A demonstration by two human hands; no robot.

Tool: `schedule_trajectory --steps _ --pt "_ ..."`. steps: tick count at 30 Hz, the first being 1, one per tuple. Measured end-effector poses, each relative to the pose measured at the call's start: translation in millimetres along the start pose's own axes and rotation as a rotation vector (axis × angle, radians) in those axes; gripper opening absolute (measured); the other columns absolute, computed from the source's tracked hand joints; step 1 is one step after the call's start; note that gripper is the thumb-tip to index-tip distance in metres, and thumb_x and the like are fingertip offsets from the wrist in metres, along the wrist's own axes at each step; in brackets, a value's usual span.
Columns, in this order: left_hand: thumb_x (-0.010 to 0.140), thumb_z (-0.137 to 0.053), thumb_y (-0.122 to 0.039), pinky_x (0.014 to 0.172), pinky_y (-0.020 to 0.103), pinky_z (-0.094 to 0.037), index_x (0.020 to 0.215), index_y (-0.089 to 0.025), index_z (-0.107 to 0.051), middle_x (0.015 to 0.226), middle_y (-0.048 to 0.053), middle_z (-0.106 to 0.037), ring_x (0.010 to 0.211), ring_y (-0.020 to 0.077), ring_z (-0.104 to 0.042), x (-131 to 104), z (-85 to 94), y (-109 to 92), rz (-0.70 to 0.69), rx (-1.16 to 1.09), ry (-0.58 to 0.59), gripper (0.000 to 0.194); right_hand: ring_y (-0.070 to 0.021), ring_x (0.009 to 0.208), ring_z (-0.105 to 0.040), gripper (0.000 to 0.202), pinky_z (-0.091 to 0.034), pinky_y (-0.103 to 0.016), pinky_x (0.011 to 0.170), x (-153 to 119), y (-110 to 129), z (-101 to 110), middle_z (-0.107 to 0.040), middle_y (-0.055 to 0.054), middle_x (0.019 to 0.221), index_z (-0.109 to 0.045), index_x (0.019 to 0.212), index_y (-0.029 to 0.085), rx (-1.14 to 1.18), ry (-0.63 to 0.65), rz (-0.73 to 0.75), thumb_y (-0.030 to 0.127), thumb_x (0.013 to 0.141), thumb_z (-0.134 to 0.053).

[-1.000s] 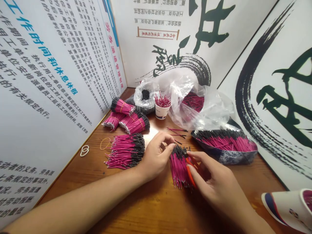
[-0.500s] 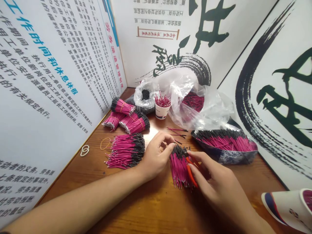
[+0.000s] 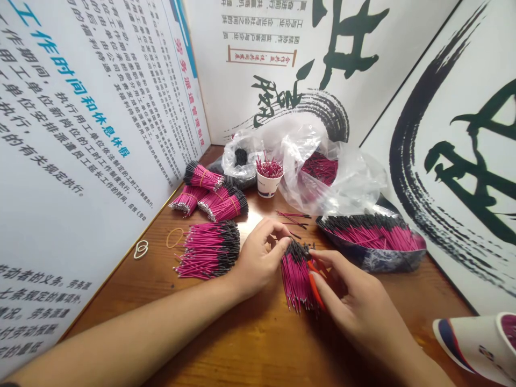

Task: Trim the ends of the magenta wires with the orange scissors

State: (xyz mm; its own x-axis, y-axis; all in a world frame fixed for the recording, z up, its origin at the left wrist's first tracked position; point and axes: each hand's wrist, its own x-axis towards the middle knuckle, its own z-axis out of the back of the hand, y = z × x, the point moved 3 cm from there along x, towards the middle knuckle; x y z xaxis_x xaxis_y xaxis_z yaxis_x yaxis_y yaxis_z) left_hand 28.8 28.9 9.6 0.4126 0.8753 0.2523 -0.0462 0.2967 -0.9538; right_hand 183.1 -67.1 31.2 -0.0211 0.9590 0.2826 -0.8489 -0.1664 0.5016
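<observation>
My left hand [image 3: 264, 255] is pinched, thumb against forefinger, at the black ends of a pile of magenta wires [image 3: 296, 279]. What sits between those fingertips is too small to make out. In my right hand [image 3: 355, 301] is a pair of red-handled pliers [image 3: 316, 287], their dark head among the black wire ends and their handles partly covered by my fingers. Left of my left hand lies a wider loose stack of magenta wires [image 3: 205, 250] with black sleeves facing right. A few single wires [image 3: 292, 217] lie just beyond my hands.
Rubber-banded wire bundles [image 3: 220, 201] are stacked at the back left. Behind stand a paper cup [image 3: 268, 185] of wires and clear plastic bags [image 3: 296, 183]. A dark bag [image 3: 387, 258] full of wires is at right. Another cup [image 3: 470, 341] lies tipped at front right. Panels enclose the table.
The red handles of the pliers have shifted very slightly in my right hand. Otherwise both hands and the wires look the same.
</observation>
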Motion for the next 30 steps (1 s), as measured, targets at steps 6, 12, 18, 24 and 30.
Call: schedule_trajectory --steps 6,12,18,24,30 --pt "0.091 -0.055 -0.02 0.069 0.026 -0.044 0.086 -0.016 -0.057 0.088 0.003 -0.055 0.077 0.0135 -0.052 -0.1 -0.5 1.4 0.015 -0.05 0.01 0.007 -0.0185 0.07 -0.073 0.022 -0.058 -0.028 0.065 0.2 2.4 2.6 -0.077 -0.006 0.09 -0.062 0.112 0.02 -0.011 0.001 0.029 0.024 0.094 -0.05" --pt "0.09 -0.056 -0.021 0.069 0.026 -0.045 0.085 -0.016 -0.057 0.088 0.003 -0.056 0.078 0.0139 -0.052 0.0 -0.5 0.2 0.015 -0.051 0.006 0.007 -0.018 0.068 -0.072 0.022 -0.058 -0.027 0.061 0.3 1.1 1.7 -0.076 -0.006 0.089 -0.062 0.111 0.02 -0.006 -0.017 0.026 0.024 0.093 -0.051" --pt "0.089 -0.057 -0.024 0.064 0.024 -0.042 0.086 -0.017 -0.055 0.084 0.001 -0.055 0.073 0.0126 -0.05 -0.7 -2.3 4.4 0.056 -0.095 0.004 0.008 -0.0172 0.065 -0.07 0.022 -0.058 -0.028 0.062 0.0 0.9 1.4 -0.075 -0.005 0.085 -0.063 0.111 0.021 0.005 -0.012 -0.005 0.025 0.092 -0.052" --pt "0.089 -0.057 -0.024 0.064 0.025 -0.042 0.085 -0.018 -0.055 0.084 0.002 -0.055 0.074 0.0135 -0.051 -0.4 -2.4 5.5 0.04 -0.08 0.004 0.008 -0.018 0.069 -0.072 0.021 -0.059 -0.028 0.064 -0.3 0.4 2.0 -0.076 -0.006 0.089 -0.063 0.11 0.021 -0.004 -0.014 0.0 0.024 0.092 -0.052" --pt "0.089 -0.056 -0.024 0.065 0.025 -0.042 0.085 -0.017 -0.055 0.086 0.002 -0.054 0.075 0.0135 -0.05 0.0 -1.8 1.5 0.033 -0.068 0.011 0.008 -0.0191 0.073 -0.074 0.022 -0.059 -0.028 0.064 -0.9 0.5 3.2 -0.077 -0.007 0.091 -0.062 0.112 0.021 -0.023 0.0 0.021 0.024 0.093 -0.05"
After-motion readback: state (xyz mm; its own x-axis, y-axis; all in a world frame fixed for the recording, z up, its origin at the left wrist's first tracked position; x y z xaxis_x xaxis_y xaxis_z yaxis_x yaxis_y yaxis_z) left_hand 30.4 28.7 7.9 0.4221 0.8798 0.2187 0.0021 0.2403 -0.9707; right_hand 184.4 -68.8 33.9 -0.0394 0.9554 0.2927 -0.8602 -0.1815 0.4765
